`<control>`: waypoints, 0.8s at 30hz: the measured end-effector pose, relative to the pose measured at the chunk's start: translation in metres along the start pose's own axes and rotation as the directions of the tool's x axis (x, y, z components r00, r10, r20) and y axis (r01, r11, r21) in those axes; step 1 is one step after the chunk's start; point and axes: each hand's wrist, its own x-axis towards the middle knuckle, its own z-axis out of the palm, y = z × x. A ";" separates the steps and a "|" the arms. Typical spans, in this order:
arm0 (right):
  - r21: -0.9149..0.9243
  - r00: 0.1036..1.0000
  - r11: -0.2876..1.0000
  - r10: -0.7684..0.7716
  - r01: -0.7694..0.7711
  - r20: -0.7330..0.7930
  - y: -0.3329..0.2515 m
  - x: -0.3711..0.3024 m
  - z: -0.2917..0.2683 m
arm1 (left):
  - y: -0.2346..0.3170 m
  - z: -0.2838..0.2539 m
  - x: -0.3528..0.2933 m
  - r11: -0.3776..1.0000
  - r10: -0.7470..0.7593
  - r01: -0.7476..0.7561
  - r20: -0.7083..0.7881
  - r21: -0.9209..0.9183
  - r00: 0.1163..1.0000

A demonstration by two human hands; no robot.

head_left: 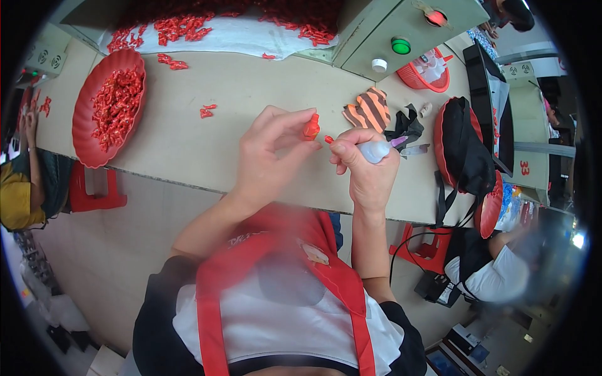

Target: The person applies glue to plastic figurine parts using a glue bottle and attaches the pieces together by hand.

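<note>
Over the table [182,150], my left hand [269,144] pinches a small glossy red figure-like piece [311,127] between thumb and fingers. Just right of it, my right hand [370,166] is closed round a translucent squeeze bottle [375,151], whose purple tip [399,141] points away to the right. A smaller red bit [329,139] shows at the right thumb and fingertip, a short gap from the left hand's piece. A few more red pieces [207,111] lie on the table beyond my left hand.
A red scalloped tray [81,119] full of red pieces stands at the left. More lie on white cloth [251,39] at the back, beside a machine box [401,37]. Striped cloth [367,109], a red basket [439,80] and a black bag [467,144] are at the right. Other people sit on both sides.
</note>
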 end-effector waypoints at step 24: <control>-0.128 0.979 0.976 0.185 -0.174 0.084 -0.003 0.002 -0.013 | -0.002 0.000 0.000 0.865 0.312 -0.306 0.052 0.398 0.949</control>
